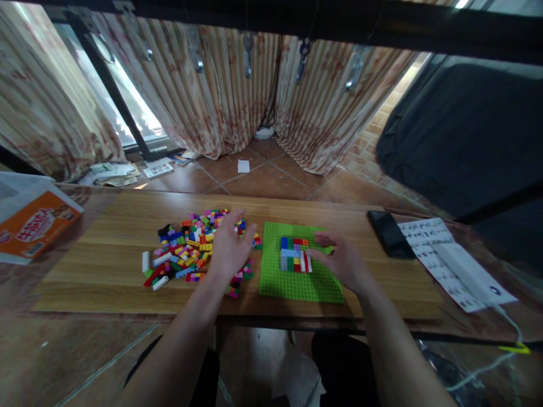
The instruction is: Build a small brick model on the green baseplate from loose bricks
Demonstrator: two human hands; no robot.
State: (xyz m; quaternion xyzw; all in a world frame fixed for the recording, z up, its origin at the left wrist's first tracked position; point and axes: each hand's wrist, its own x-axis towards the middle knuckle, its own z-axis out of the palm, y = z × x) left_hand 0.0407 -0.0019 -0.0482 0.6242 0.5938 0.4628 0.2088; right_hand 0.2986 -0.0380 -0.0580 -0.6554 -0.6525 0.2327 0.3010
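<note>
My left hand hovers at the right side of a pile of loose toy building bricks, thumb and fingers apart with nothing visible in them. Part of the pile is hidden beneath it. A green studded baseplate lies to the right of the pile. On it sits a compact block of coloured bricks in blue, light blue, green, red, yellow, grey and white. My right hand reaches over the baseplate's right part, fingers spread. Its thumb tip is close to the red and white bricks; whether it touches them I cannot tell.
The wooden board carries bricks and baseplate. A black phone and a printed sheet with a white device and cable lie right. An orange and white box stands left. A dark metal bar with hanging clips crosses above.
</note>
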